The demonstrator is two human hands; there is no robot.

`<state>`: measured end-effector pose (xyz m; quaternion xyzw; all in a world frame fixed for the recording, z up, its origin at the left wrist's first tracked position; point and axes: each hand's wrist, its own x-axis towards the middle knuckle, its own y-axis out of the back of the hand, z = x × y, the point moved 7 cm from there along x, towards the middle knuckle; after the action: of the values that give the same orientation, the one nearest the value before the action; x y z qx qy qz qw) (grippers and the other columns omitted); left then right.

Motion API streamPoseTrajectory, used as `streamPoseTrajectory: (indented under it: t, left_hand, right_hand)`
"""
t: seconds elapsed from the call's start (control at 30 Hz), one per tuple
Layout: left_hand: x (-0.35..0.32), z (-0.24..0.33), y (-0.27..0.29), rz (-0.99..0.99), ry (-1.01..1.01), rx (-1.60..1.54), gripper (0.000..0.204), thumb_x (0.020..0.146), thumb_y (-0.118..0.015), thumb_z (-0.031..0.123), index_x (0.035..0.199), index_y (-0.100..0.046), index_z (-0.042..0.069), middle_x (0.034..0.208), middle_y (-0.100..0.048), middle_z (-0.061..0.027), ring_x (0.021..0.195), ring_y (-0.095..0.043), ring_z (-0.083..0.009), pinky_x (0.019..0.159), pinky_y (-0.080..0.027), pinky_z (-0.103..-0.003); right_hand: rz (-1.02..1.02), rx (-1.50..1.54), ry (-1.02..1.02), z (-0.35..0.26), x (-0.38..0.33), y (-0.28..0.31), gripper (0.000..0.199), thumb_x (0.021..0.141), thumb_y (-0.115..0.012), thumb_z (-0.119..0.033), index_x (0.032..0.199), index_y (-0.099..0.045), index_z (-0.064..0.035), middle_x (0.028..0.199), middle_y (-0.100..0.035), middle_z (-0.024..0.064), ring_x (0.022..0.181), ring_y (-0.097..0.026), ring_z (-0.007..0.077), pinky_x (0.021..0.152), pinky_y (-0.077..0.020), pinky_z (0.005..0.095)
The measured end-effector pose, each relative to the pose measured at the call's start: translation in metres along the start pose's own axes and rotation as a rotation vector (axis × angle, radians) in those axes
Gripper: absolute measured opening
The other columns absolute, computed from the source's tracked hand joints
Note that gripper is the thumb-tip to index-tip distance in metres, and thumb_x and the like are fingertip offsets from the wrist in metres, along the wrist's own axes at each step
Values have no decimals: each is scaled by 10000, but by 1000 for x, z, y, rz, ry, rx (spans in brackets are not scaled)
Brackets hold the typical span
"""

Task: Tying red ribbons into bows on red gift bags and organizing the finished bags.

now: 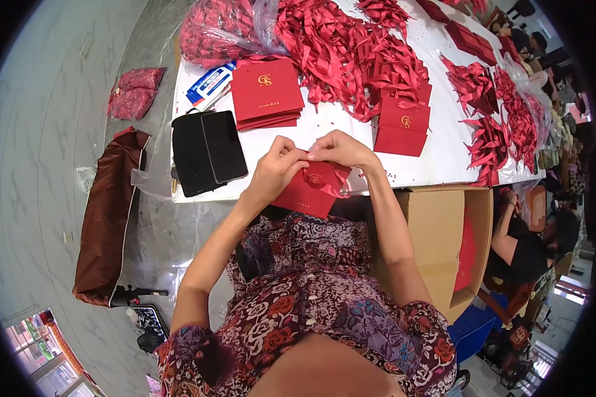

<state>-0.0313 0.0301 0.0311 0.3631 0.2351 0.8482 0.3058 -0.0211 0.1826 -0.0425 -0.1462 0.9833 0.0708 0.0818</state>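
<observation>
A flat red paper bag (306, 196) with gold print hangs at the table's near edge, tilted down to the right. My left hand (279, 167) is closed on its upper left edge, fingers pinched. Thumb and fingers of my right hand (341, 149) meet in a pinch at the same top edge, close to the left fingertips. A shiny red ribbon (343, 177) lies along the bag's right side. What exactly sits between the fingertips is too small to tell. Beyond my left hand rests a stack of red bags (266, 89); beyond my right, more bags (402, 127) with ribbons.
A heap of red ribbons (331, 53) covers the far middle of the white table (444, 159). At left lie a black tablet (223, 147) and a blue-white packet (210, 84). An open cardboard box (434, 221) stands below right. Another person (526, 241) sits at far right.
</observation>
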Motion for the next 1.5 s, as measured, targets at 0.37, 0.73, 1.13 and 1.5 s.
streamPoseTrajectory:
  t: [0.37,0.73,1.13,1.5]
  left_hand:
    - [5,-14,0,-39,32,-19,127,795,-740,50,887,-660,16,905,-513,-98,745,-592,-225,656,-495,-330]
    - [-5,-50,-10,-127,197,99,153,809,-723,137,893,-646,36,836,-612,-109,755,-604,-295,679,-483,-390]
    - [25,-64,-45,-29,314,324,219,807,-726,203,947,-664,46,785,-682,-100,785,-649,-308,722,-496,-410]
    - [16,-68,-45,51,575,-116,154,824,-727,187,893,-709,50,729,-709,-90,661,-681,-210,645,-522,-343]
  right_hand:
    - [109,69,-17,16,25,-10,120,810,-692,-108,822,-742,1,707,-691,18,659,-588,57,607,-463,232]
    - [785,-363,-36,0,-8,42,323,838,-688,-365,855,-728,-45,731,-690,121,686,-663,289,648,-494,389]
    - [768,-599,-45,6,-4,18,213,819,-716,-220,840,-654,-17,792,-671,174,748,-660,354,687,-510,431]
    - [642,167,92,36,2,12,186,890,-664,-150,980,-652,13,724,-655,43,646,-590,106,603,-472,268]
